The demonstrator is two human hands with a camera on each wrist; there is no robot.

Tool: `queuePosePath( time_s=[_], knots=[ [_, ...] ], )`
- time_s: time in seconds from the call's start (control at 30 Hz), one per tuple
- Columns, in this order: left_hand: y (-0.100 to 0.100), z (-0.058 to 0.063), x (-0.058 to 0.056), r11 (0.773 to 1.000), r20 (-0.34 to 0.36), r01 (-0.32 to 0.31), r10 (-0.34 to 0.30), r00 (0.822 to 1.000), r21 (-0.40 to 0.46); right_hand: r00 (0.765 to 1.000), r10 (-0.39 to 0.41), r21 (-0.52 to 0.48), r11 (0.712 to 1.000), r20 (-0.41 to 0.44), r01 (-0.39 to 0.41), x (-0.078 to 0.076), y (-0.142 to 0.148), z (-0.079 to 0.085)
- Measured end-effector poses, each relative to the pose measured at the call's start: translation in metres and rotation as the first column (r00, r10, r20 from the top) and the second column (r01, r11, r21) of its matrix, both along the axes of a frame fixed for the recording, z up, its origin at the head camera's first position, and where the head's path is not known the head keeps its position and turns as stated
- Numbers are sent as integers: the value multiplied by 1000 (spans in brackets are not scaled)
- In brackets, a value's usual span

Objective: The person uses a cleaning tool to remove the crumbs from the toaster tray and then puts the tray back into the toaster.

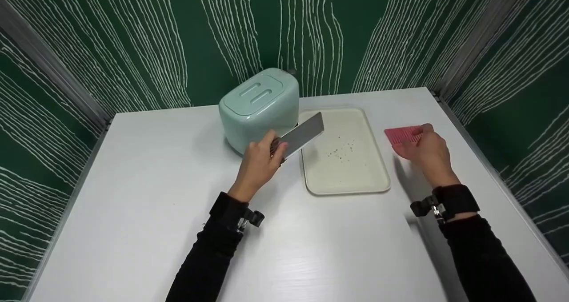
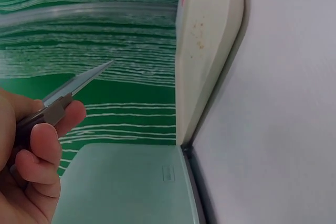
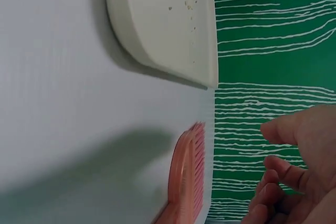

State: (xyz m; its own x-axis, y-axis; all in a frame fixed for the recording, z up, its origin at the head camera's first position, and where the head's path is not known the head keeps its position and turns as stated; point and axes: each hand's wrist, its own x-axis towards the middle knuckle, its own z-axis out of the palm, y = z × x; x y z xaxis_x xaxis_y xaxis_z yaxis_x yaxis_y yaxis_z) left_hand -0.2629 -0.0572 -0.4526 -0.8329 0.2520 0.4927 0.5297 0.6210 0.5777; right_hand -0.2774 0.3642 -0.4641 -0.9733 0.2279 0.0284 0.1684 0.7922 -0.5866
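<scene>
My left hand (image 1: 258, 166) grips a cleaver (image 1: 304, 135) by its dark handle. Its wide blade points up and right, over the near-left edge of a cream tray (image 1: 346, 177). In the left wrist view the fingers curl round the cleaver's handle (image 2: 54, 110). Small dark crumbs (image 1: 341, 152) lie scattered in the tray. Right of it, a pink brush (image 1: 397, 135) rests on the table. The right hand (image 1: 430, 153) overlaps the brush in the head view. From the right wrist, a gap shows between the loosely bent fingers and the brush (image 3: 184, 174), whose bristles face up.
A mint-green toaster (image 1: 262, 110) with two slots on top stands behind the left hand, close against the tray's left side. The white table (image 1: 146, 195) ends at green walls (image 1: 302, 35) with white streaks at the back and sides.
</scene>
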Motion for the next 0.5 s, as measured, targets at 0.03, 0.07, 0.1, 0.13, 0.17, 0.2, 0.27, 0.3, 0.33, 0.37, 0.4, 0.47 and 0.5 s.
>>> queuePosePath(
  time_s=[0.03,0.07,0.1,0.13,0.17,0.2,0.27,0.3,0.33,0.37,0.4,0.47,0.5],
  knots=[
    [-4,0,1,1000,10,-3,3,1000,12,1000,4,-3,1000,1,-4,-1,-4,1],
    [-9,0,2,1000,17,-4,4,1000,24,1000,8,-2,1000,-4,-8,-3,-8,2],
    [-13,0,3,999,25,-6,5,1000,40,1000,11,-3,1000,-9,-11,-4,-11,4],
    [-17,0,4,998,34,-6,4,999,55,1000,14,-4,1000,-17,-14,-5,-16,5],
    [-21,0,5,997,41,-6,3,999,72,999,19,-1,1000,-29,-19,-6,-20,7],
    [-26,0,6,996,45,-7,3,999,88,999,22,0,1000,-36,-22,-7,-24,9],
    [-34,1,8,994,50,-12,6,999,109,998,33,2,999,-48,-33,-10,-32,13],
    [-38,2,9,993,53,-18,11,999,117,998,38,5,999,-49,-38,-11,-36,16],
    [-42,3,10,992,55,-24,18,998,123,997,43,13,999,-58,-42,-12,-41,19],
    [-46,4,11,991,56,-34,28,998,128,996,52,20,999,-71,-51,-13,-45,21],
    [-50,5,12,990,61,-45,37,997,131,994,66,22,998,-87,-65,-14,-50,23],
    [-58,7,13,987,79,-58,47,996,147,985,101,22,995,-137,-99,-16,-59,26],
    [-62,7,14,985,92,-61,47,995,160,978,123,22,992,-171,-121,-17,-65,28]
  ],
)
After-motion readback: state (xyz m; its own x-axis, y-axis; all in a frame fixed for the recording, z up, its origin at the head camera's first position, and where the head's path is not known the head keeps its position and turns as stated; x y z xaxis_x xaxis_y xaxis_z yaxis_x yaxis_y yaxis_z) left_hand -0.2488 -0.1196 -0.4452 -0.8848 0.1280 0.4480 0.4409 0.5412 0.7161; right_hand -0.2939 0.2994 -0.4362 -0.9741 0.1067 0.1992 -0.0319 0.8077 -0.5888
